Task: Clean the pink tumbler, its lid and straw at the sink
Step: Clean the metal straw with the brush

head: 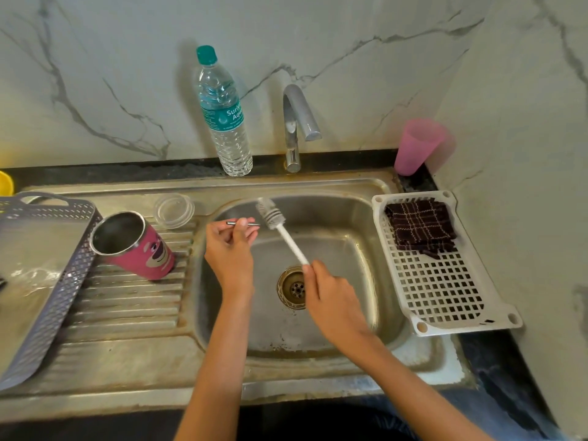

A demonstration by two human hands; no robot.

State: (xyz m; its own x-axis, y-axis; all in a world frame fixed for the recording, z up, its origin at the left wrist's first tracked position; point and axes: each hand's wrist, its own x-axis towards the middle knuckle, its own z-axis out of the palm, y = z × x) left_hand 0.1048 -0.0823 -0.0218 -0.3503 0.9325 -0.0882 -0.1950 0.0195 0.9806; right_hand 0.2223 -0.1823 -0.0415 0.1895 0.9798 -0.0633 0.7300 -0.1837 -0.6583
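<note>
Two bare hands are over the stainless-steel sink (366, 237), and we place everything by it; above its left rim the left hand (227, 249) pinches a thin, straight metal straw (253, 224) between thumb and curled fingers (243, 221), holding it level; above the drain the right hand (334, 300) has its fingers wrapped round the white rod handle of a bottle brush (288, 237), whose pale, ribbed head tilts up to the straw's tip; we cannot tell whether they touch. Left of the sink, on the ridged drainboard, the pink tumbler (133, 245) stands open-mouthed, its inside bare steel; just behind it lies the clear round lid (174, 210). Behind the sink rise a curved chrome tap (297, 122) and a clear plastic bottle (224, 116); right of the sink sits a white lattice tray (445, 297) bearing a dark checked cloth (420, 227).
</note>
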